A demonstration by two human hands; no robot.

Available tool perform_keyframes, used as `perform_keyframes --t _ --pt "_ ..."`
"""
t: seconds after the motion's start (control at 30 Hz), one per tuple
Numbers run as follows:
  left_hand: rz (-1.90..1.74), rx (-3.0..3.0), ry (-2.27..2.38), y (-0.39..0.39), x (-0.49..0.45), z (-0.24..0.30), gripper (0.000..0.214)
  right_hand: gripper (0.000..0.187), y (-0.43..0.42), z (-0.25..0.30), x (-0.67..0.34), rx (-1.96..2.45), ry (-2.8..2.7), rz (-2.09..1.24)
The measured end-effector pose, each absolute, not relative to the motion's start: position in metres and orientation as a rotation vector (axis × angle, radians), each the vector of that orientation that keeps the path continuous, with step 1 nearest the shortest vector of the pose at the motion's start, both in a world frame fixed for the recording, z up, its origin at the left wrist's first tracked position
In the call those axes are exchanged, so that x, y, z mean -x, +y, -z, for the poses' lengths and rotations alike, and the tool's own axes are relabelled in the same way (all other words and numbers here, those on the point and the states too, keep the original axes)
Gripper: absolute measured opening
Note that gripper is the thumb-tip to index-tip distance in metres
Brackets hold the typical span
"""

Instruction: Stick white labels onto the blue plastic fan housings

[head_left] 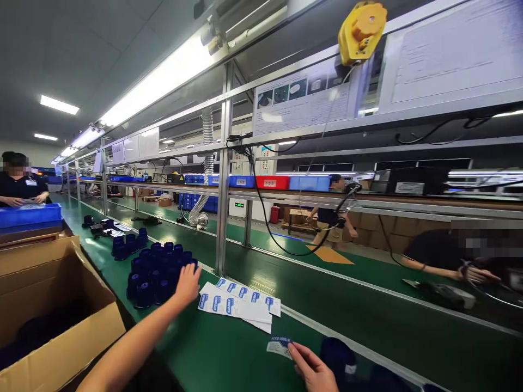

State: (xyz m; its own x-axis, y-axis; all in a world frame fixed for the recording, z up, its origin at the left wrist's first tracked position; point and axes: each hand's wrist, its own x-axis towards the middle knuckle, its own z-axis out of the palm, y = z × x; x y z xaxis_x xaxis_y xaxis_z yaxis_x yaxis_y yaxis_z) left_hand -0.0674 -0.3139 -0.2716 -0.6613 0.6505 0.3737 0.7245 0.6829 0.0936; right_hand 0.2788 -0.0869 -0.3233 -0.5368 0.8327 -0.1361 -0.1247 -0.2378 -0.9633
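My left hand (188,283) reaches to the right edge of a cluster of dark blue cup-shaped parts (157,267) on the green bench. Its fingers are stretched out and slightly apart at the nearest part; whether they touch it is unclear. Between thumb and fingers, my right hand (314,369) pinches a small blue-and-white label (279,346) by its right end, over the bench. Sheets of similar labels (237,305) lie overlapping between my hands. Beside my right hand stands another dark blue part (338,359) with a small white patch, partly in shadow.
An open cardboard box (61,348) holding dark items stands at left. A metal upright (223,218) and rail border the bench's far side. A black cable (265,218) hangs beyond. Blue bins and a red bin (272,182) line the shelf. Other people work at left and across.
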Motion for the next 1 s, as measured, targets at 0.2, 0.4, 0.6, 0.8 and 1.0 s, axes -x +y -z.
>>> perform_keyframes --t 0.2,0.4,0.6,0.8,1.0 --pt "0.181 1.02 -2.768 -0.32 0.105 0.243 0.062 0.071 -0.095 0.318 -0.28 0.817 -1.359 -1.812" --pt "0.713 1.186 -2.592 -0.316 0.078 0.221 0.047 0.075 -0.097 0.316 -0.281 0.769 -1.364 -1.809" --pt "1.762 1.377 -2.302 -0.277 -0.011 0.22 0.064 0.091 -0.095 0.311 -0.28 0.851 -1.201 -1.795" --pt "2.703 1.316 -2.412 -0.22 -0.132 0.28 0.075 0.12 -0.105 0.312 -0.286 0.614 -1.205 -1.934" --pt "3.024 1.905 -2.3 -0.203 -0.145 0.329 0.071 0.121 -0.092 0.32 -0.291 0.549 -1.458 -1.749"
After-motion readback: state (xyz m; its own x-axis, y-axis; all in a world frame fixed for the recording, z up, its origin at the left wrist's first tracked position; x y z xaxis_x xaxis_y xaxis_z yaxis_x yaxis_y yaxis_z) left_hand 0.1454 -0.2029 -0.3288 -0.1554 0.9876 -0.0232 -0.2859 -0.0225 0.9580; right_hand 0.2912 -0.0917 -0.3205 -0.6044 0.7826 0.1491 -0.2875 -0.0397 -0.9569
